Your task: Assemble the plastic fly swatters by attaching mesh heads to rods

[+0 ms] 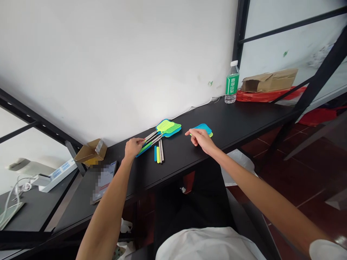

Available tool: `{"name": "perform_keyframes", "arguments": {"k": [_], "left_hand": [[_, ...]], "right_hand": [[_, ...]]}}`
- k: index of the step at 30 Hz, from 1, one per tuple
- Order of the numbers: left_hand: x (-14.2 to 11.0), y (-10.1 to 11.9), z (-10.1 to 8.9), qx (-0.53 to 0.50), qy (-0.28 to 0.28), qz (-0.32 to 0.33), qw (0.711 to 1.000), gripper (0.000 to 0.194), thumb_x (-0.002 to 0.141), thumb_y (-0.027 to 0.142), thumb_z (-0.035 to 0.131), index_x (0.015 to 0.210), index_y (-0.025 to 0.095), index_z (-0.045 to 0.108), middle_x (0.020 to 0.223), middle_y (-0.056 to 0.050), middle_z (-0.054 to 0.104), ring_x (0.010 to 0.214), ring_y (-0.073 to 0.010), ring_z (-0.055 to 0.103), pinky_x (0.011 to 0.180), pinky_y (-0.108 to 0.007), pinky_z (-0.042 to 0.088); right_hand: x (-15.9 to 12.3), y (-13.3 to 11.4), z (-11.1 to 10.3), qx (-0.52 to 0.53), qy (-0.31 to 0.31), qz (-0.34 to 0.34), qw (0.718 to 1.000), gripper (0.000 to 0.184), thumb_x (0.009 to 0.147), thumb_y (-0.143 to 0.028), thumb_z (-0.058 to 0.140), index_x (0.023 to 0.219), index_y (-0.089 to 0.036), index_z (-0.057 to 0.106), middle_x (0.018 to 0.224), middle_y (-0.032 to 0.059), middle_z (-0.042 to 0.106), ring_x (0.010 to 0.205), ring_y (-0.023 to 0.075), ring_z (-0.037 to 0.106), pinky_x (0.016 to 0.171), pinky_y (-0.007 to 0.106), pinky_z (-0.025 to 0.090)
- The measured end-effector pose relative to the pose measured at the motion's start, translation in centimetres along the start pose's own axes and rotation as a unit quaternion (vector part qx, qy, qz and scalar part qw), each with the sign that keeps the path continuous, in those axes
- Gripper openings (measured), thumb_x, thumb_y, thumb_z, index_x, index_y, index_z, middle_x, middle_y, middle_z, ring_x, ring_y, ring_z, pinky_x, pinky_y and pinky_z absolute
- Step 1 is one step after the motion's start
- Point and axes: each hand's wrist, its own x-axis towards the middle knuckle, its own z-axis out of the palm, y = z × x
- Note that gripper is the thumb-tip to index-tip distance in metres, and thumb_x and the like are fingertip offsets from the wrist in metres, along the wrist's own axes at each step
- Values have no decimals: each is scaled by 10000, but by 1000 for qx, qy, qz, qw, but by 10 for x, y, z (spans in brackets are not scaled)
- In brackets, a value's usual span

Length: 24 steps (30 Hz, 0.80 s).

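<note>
My left hand (133,148) pinches the metal handles of a bundle of fly swatters (168,128), whose green and blue mesh heads lie on the black table top (230,122). Next to that bundle lie several loose metal rods (160,151), a blue plastic strip (155,153) and a yellow-green plastic strip (158,155). My right hand (201,140) rests with its fingers spread over a separate blue and yellow-green swatter head (203,129), which it partly hides. Its index finger reaches toward the left edge of that head.
A green-labelled water bottle (232,83), a kraft paper bag (269,81) and red plastic (268,95) stand at the far right. A small cardboard box (92,151) and a blurred phone (104,180) lie at the left. Black metal shelf posts frame the table.
</note>
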Motion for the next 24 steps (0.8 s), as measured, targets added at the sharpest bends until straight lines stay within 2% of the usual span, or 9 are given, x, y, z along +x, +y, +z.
{"name": "perform_keyframes", "arguments": {"k": [5,9,12,15,20,24], "left_hand": [[1,2,-4,13,-17,12,1000,353,829,407,556,1054,238,768,960,-65,740,900,-236,654,775,-291,475],[-11,13,-11,17,11,26,999,340,865,392,519,1057,240,756,1000,-65,734,914,-242,653,791,-304,478],[-35,31,-17,7,65,83,994,346,904,373,484,1086,214,732,1092,-82,709,999,-252,634,880,-329,468],[-70,55,-23,-20,109,142,984,365,942,388,452,1153,213,692,1211,-82,665,1107,-262,600,989,-373,436],[-127,93,-24,-36,82,212,973,437,963,454,451,1305,229,606,1418,-89,542,1313,-287,484,1091,-452,384],[-156,109,-17,-3,52,256,965,485,977,481,414,1407,282,513,1513,-72,441,1444,-332,304,1152,-567,273]], "right_hand": [[1,1,0,4,2,4,1000,410,868,-559,569,829,-174,704,499,-22,458,461,111,417,445,240,333],[1,2,-1,1,-5,-3,1000,387,886,-532,559,830,-176,702,506,-23,466,463,103,412,456,234,335],[0,2,-1,-2,-5,-4,1000,377,891,-519,552,835,-177,703,507,-25,472,462,101,414,459,231,337],[0,2,0,-7,-5,-3,1000,392,880,-536,557,835,-175,703,504,-25,475,458,103,418,455,234,340],[0,5,0,-20,-4,-1,1000,395,871,-544,564,847,-174,700,492,-34,468,446,104,412,446,235,334],[0,7,0,-36,-4,-5,999,399,862,-549,571,861,-173,702,499,-34,475,447,107,415,442,241,325]]}}
